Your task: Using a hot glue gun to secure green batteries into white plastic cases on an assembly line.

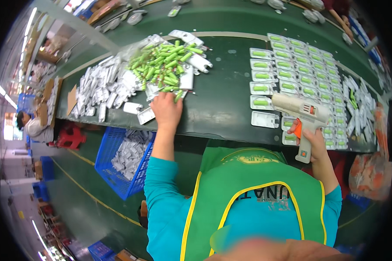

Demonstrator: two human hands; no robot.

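Note:
My left hand [166, 111] is at the near edge of a heap of green cylindrical batteries [165, 61]. Its fingers are closed around one green battery [178, 95]; the fingertips are partly hidden. My right hand [314, 141] grips a white glue gun [302, 108] by the handle, with a finger at the orange trigger [297, 128]. The gun's nozzle points left, over rows of white plastic casings [287, 65], most with a green battery inside. One casing [265, 119] below the nozzle holds no battery.
Loose white casings [100, 82] are piled left of the batteries on the dark green table [226, 87]. More white parts [359, 111] lie at the right end. A blue crate [126, 163] of white pieces stands below. Another person's arm [342, 24] shows far right.

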